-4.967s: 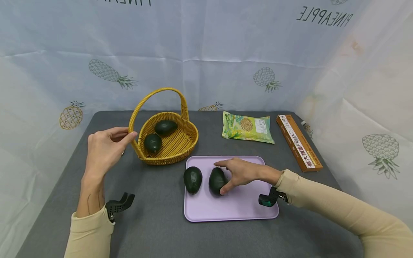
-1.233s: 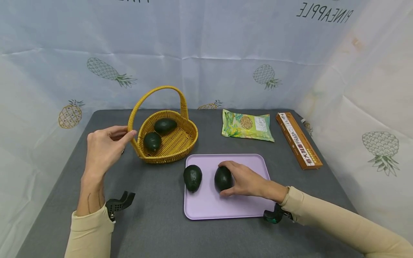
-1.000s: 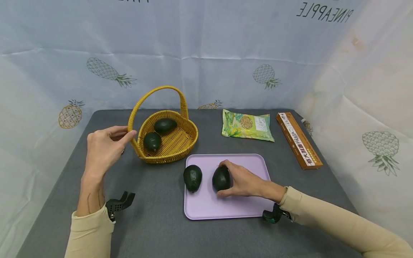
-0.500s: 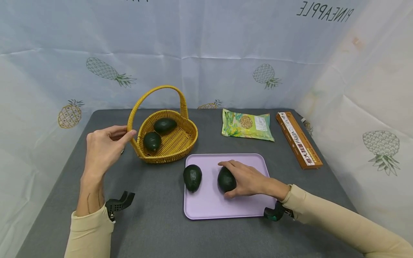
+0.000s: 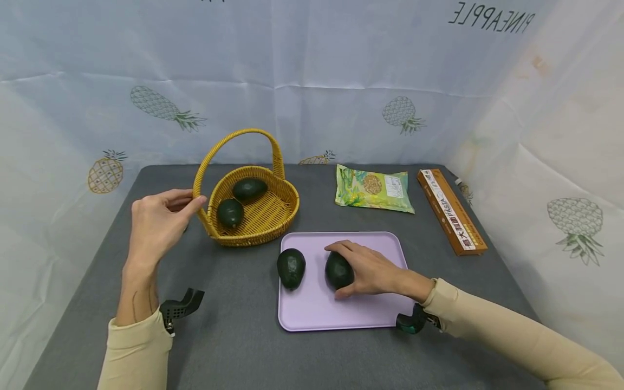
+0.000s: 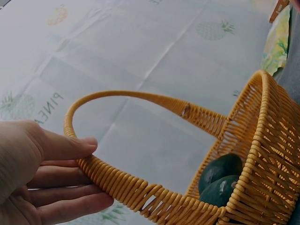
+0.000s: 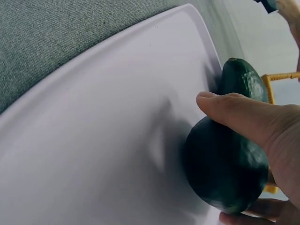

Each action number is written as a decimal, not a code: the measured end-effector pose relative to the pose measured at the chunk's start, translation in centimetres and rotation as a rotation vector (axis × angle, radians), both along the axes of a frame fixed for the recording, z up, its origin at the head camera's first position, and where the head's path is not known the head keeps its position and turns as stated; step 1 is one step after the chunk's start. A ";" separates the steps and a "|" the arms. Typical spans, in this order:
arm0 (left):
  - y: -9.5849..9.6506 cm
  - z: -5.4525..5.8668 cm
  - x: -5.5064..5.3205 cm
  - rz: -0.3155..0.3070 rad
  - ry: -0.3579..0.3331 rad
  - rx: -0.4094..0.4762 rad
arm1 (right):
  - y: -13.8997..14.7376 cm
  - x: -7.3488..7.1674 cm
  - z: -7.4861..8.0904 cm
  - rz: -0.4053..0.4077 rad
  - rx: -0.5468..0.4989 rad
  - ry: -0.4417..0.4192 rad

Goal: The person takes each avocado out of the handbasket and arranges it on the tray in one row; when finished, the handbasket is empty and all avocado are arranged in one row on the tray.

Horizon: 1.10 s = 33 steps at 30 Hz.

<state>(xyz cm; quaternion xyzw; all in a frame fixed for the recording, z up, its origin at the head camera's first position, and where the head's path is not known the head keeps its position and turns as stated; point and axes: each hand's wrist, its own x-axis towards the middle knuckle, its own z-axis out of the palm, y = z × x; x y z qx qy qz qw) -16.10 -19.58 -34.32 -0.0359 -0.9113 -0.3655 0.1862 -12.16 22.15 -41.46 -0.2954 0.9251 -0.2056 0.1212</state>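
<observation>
Hands [image 5: 157, 223] [image 5: 372, 269], left pinching basket handle [image 5: 249, 130], right curled round avocado [image 5: 338, 271], another avocado [image 5: 291, 269] just beside, packet [image 5: 361, 187] beyond tray [image 5: 317, 314]

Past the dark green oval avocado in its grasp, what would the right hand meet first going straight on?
Likely the second dark green avocado, at the left edge of the lilac rectangular tray, if the right hand is low enough.

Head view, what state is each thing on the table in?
Basket: handle up, in left hand grip
Two avocados: inside basket
Tray: lying flat
Tray's left avocado: untouched
Tray's right avocado: in right hand grip
Bag: lying flat
Box: lying flat, looks closed
</observation>
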 end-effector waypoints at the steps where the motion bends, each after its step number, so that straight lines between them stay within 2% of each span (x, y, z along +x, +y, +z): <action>1: 0.0 0.0 0.0 -0.001 0.001 -0.001 | 0.0 0.0 0.0 0.002 0.002 -0.003; 11: 0.0 0.0 0.0 -0.003 0.006 -0.004 | -0.1 0.0 0.5 0.015 0.014 -0.009; 16: 0.0 0.0 0.1 -0.005 0.005 0.002 | -1.1 -1.3 2.2 -0.017 -0.027 -0.034; 20: -0.1 0.1 0.1 -0.007 0.001 0.001 | -3.8 -3.7 4.6 -0.084 -0.110 -0.107; 22: -0.3 0.2 0.1 -0.009 -0.003 0.000 | -5.9 -5.3 5.9 -0.134 -0.143 -0.179; 26: -0.4 0.2 0.0 -0.005 -0.011 0.000 | -10.6 -8.5 8.3 -0.276 -0.140 -0.329; 30: -0.3 0.2 -0.1 -0.012 -0.012 0.002 | -14.8 -11.7 9.8 -0.408 -0.140 -0.438; 33: -0.3 0.3 -0.1 -0.023 -0.002 0.001 | -17.4 -13.7 10.2 -0.481 -0.167 -0.510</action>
